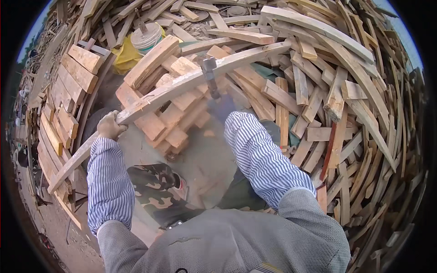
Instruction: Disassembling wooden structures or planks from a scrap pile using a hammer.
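While the pile (334, 98) lay right of both grips, the board (159, 96) ran whole through the clasp of the left hand (110, 126). The hammer (211, 79), gripped by the blurred right hand (222, 107), overlapped it. The work looked unfinished; how much remained, I could not tell.

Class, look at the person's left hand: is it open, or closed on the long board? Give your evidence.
Closed: the left hand grips the long board, bent around the wood rather than spread out.
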Demonstrator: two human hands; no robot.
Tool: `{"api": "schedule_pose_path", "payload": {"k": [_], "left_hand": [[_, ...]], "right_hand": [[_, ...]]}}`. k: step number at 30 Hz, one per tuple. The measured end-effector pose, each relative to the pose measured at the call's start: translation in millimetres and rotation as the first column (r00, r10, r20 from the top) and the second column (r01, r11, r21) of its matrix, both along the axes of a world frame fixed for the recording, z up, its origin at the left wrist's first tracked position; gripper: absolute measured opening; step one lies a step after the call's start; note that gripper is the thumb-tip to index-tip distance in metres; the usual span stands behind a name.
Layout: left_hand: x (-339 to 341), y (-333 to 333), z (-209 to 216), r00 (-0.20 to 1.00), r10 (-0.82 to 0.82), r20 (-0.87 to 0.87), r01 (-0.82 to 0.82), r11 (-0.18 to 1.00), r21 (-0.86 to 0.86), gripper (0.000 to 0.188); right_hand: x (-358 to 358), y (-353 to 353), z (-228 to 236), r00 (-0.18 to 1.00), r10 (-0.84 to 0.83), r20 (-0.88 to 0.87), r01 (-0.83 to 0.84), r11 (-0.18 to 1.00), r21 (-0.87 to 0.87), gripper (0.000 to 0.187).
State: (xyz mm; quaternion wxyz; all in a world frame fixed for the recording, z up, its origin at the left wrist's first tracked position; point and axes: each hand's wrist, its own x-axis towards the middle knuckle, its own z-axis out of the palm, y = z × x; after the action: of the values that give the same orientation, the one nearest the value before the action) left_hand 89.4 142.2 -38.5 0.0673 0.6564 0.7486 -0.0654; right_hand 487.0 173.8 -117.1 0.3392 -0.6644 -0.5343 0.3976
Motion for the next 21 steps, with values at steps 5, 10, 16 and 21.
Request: {"api": "schedule_pose_path", "payload": {"k": [5, 10, 16, 21], "left_hand": [[1, 7, -2, 0.999, -0.038, -0.039, 0.039, 0.999, 0.026, 0.059], [-12, 2, -10, 0.99, -0.054, -0.134, 0.056, 0.998, 0.018, 0.067], [16, 6, 7, 0.949, -0.032, -0.314, 0.012, 0.998, -0.064, 0.104], [101, 12, 6, 0.947, -0.282, -0.156, 0.311, 0.927, 0.21, 0.1]], "right_hand": [[-8, 1, 1, 0.915, 0.129, -0.382, -0.227, 0.947, -0.226, 0.028], [-6, -5, 19, 0.8, 0.109, -0.59, -0.268, 0.945, -0.19, 0.019], [1, 8, 29, 0.709, -0.009, -0.705, -0.284, 0.912, -0.297, 0.02], [-1, 8, 36, 0.718, 0.012, -0.696, -0.259, 0.933, -0.251, 0.019]]}}
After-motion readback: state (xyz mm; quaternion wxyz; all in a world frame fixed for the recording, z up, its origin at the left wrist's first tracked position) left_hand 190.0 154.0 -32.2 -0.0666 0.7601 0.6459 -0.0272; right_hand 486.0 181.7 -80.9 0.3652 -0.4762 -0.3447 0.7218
